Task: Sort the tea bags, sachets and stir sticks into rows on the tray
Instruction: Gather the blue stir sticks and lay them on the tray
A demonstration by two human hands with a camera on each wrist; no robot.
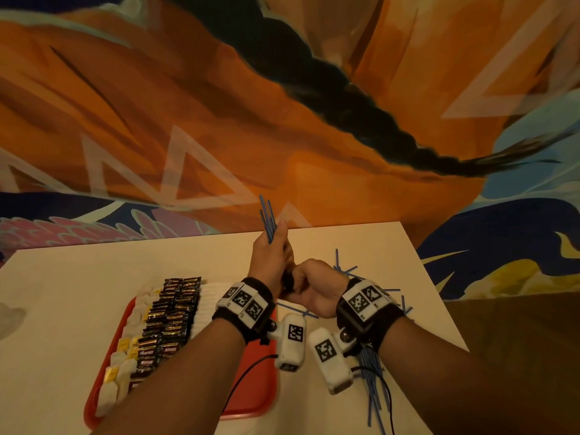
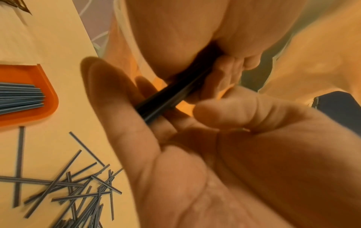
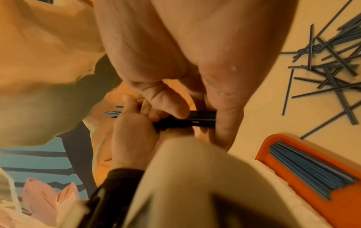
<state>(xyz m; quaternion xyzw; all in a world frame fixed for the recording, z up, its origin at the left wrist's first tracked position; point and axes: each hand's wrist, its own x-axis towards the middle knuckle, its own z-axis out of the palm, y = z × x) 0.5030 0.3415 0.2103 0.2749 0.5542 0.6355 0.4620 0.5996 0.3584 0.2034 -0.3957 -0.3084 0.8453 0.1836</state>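
Observation:
My left hand (image 1: 278,238) grips a bundle of blue stir sticks (image 1: 267,216) upright above the table, their tops poking out past its fingers. My right hand (image 1: 303,279) curls round the lower end of that bundle (image 3: 203,118), touching the left hand. The red tray (image 1: 251,394) lies under my left forearm. It holds a row of pale tea bags (image 1: 125,356), dark sachets (image 1: 169,318), white sachets (image 1: 207,298) and a row of stir sticks (image 3: 312,169). Loose stir sticks (image 2: 78,192) lie scattered on the table to the right of the tray.
The cream table (image 1: 78,277) ends at a painted mural wall (image 1: 282,120) behind and at an edge on the right (image 1: 439,309). More loose sticks (image 1: 373,381) lie under my right wrist. Camera cables (image 1: 251,368) hang from both wrist units.

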